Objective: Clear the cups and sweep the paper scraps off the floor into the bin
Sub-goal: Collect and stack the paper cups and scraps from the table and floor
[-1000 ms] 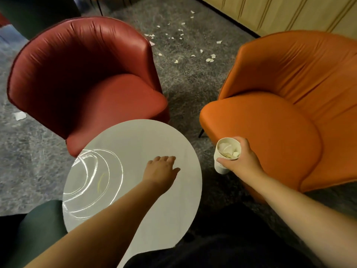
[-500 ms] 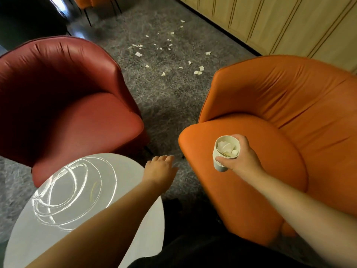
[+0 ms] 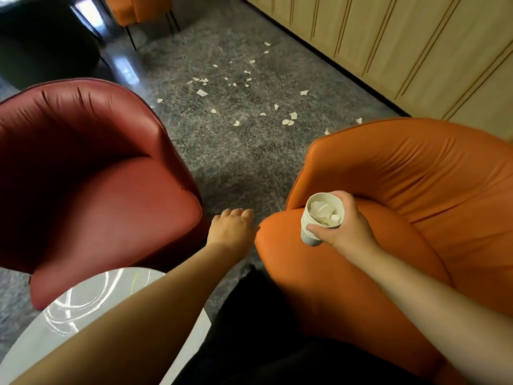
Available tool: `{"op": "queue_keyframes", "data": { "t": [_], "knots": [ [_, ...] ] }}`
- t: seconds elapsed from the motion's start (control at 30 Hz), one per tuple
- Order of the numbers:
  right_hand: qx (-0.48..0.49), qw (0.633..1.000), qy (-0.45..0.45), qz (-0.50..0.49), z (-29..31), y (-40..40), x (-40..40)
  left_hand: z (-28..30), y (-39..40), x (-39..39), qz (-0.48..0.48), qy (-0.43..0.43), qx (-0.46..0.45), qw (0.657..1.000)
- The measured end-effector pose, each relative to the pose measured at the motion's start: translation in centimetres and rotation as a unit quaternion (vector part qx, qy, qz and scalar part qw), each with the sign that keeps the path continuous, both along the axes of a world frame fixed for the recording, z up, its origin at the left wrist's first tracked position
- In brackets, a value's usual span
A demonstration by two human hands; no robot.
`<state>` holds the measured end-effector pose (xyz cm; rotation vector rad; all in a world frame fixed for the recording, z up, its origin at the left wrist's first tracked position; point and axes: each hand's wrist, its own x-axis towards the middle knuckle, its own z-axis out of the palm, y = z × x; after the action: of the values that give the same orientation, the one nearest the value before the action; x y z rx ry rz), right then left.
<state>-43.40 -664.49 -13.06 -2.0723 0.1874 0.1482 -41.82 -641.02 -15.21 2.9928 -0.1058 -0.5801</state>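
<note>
Above the orange chair, the right hand grips upright cups, mouth up; the left hand hangs relaxed, holding nothing.

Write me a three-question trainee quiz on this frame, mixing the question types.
1. True or false: the left hand holds a cup.
2. Multiple choice: the stacked paper cups in the right hand contain A) liquid, B) pale scraps, C) nothing.
3. Fill in: the paper scraps on the carpet lie beyond the gap between the red armchair and the ______ armchair.

Key: 1 false; it is open and holds nothing. 2 B. 3 orange.
</note>
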Motion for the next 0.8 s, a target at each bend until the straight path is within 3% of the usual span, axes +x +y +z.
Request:
{"op": "queue_keyframes", "data": {
  "t": [0.47, 0.8],
  "knots": [
    [0.008, 0.996, -0.042, -0.079, -0.1, 12.8, 25.3, 0.0, 11.8, 26.4, -0.103, 0.028, 0.021, 0.994],
    [0.015, 0.996, -0.048, -0.075, -0.2, 20.1, 37.0, -0.2, 19.1, 36.5, -0.114, 0.018, 0.02, 0.993]
  ]
}}
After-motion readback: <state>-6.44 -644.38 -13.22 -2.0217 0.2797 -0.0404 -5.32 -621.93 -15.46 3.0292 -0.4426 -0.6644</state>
